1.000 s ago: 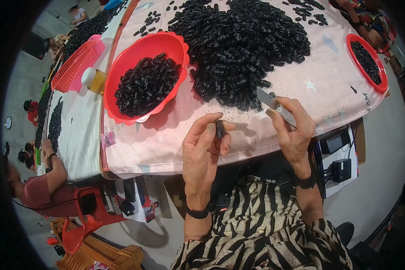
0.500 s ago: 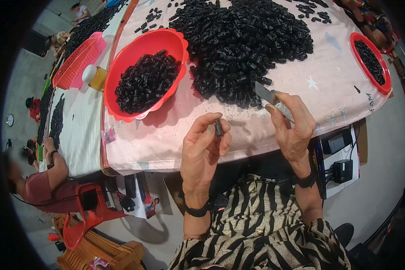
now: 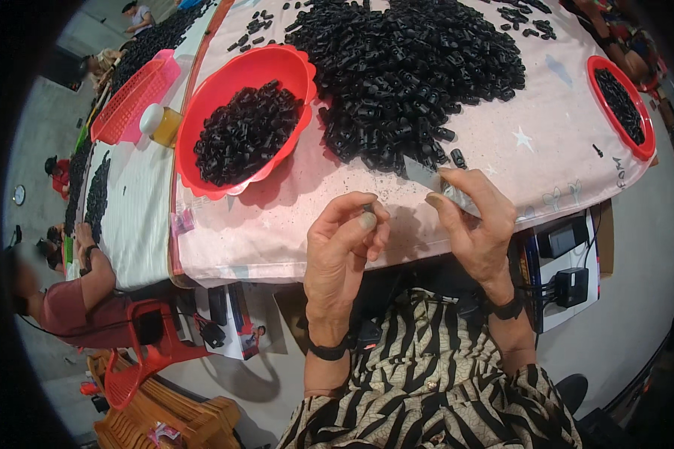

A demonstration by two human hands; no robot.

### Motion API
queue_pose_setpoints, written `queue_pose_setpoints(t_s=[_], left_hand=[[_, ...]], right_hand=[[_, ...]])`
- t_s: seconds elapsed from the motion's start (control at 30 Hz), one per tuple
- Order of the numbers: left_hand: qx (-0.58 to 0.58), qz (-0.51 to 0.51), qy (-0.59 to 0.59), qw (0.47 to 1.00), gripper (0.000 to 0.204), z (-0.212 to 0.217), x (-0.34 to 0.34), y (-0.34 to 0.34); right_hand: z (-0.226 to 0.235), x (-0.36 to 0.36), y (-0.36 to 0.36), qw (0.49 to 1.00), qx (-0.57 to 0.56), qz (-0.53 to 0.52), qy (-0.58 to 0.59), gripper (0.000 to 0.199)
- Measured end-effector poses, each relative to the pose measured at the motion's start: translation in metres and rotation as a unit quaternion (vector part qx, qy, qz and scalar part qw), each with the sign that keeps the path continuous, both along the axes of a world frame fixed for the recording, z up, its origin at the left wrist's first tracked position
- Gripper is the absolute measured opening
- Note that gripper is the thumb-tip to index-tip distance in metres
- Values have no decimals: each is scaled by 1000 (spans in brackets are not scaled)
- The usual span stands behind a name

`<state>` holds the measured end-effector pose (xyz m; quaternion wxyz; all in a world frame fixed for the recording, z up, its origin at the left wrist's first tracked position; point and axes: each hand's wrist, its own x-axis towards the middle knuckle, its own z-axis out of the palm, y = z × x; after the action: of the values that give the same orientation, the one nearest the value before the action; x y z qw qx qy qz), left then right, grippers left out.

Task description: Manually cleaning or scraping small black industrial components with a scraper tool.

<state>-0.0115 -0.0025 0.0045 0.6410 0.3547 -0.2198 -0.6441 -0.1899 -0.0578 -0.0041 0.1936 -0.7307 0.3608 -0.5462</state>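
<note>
My left hand (image 3: 344, 247) pinches one small black plastic piece (image 3: 368, 209) between thumb and forefinger, fingers pressed together around it, just above the near edge of the table (image 3: 292, 239). My right hand (image 3: 475, 224) grips one flat grey blade (image 3: 427, 176), fingers curled and closed on its handle end, the tip pointing toward the left hand; blade and piece are near but apart.

On the pale pink cloth I count one big heap of black pieces (image 3: 412, 67) filling the far middle of the table, its near fringe just beyond the blade. Two red bowls hold more pieces: a large red bowl (image 3: 225, 90) to the left of the heap, and a smaller red bowl (image 3: 648, 127) at the right edge. One pink basket (image 3: 127, 101) and one small yellow bottle (image 3: 161, 123) sit beyond the left edge, on the next table.

Open cloth lies between the heap and the near edge, mostly on the right side, and a narrower strip in front of the large bowl.
</note>
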Motion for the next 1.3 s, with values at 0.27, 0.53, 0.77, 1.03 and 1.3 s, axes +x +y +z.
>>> queue_pose_setpoints(t_s=[0.27, 0.53, 0.77, 1.03, 1.3], left_hand=[[8, 9, -14, 1000, 26, 8, -4, 4], [-30, 13, -46, 998, 29, 1, -4, 3], [-24, 7, -25, 999, 24, 1, -2, 2], [-69, 31, -49, 996, 20, 1, -6, 4], [-52, -42, 28, 997, 19, -9, -1, 4]], right_hand=[[2, -1, 1, 1000, -1, 4, 11, 26], [5, 2, 3, 1000, 14, 0, 4, 26], [4, 3, 6, 999, 26, 6, 23, 26], [20, 17, 19, 995, 83, 49, -24, 25], [20, 20, 19, 994, 88, 66, -26, 26]])
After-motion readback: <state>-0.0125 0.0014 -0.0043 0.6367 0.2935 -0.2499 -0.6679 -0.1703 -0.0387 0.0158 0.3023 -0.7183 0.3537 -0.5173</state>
